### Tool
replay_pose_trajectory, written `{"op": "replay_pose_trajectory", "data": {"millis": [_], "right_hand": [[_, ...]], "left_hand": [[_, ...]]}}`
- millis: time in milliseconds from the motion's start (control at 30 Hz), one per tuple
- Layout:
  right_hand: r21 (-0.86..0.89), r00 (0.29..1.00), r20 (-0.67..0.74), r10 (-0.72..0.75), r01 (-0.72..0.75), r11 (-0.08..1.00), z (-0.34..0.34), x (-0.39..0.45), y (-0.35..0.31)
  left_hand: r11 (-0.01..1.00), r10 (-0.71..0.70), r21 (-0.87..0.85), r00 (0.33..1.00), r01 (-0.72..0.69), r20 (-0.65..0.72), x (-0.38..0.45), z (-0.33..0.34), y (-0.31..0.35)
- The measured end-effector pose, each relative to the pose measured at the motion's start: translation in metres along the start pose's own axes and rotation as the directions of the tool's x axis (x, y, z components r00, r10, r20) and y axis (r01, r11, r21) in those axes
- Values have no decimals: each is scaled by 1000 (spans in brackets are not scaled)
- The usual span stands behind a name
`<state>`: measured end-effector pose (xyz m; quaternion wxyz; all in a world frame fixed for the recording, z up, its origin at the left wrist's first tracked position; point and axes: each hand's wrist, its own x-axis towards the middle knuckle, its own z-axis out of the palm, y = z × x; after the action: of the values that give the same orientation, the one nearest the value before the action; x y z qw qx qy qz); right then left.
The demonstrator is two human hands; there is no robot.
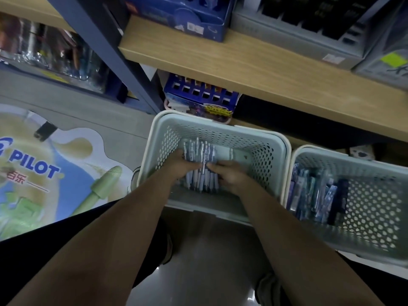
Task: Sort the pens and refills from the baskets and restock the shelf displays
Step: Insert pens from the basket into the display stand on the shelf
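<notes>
A pale green perforated basket (271, 151) stands on the floor below the shelf. Inside it lies a bunch of white-and-blue pens (202, 181), side by side. My left hand (184, 165) and my right hand (229, 175) are both down in the basket, fingers curled round the bunch from either side, thumbs meeting on top. One single pen (231, 153) lies loose to the right of the bunch. A second basket (373, 208) of the same kind at the right holds several packaged pens and refills (313, 195).
A wooden shelf board (254, 69) overhangs the baskets, with a blue display box (198, 100) beneath it and boxed stock above. A dark metal upright (114, 56) stands left of it. A Pilot floor display (44, 168) lies at the left. My legs and shoes are below.
</notes>
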<state>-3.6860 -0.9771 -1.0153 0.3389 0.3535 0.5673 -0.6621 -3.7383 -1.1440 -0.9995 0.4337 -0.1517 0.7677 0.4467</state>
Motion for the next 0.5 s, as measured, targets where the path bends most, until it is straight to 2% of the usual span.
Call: {"op": "replay_pose_trajectory", "data": {"millis": [133, 267, 500], "right_hand": [[-10, 998, -27, -48, 48, 999, 0, -4, 3], [22, 1000, 13, 18, -19, 1000, -5, -8, 3], [-12, 998, -52, 22, -22, 1000, -3, -9, -3]], "left_hand": [[999, -35, -34, 998, 37, 47, -5, 3, 3], [992, -71, -101, 996, 76, 57, -5, 7, -3], [990, -70, -123, 997, 74, 38, -1, 8, -2]]}}
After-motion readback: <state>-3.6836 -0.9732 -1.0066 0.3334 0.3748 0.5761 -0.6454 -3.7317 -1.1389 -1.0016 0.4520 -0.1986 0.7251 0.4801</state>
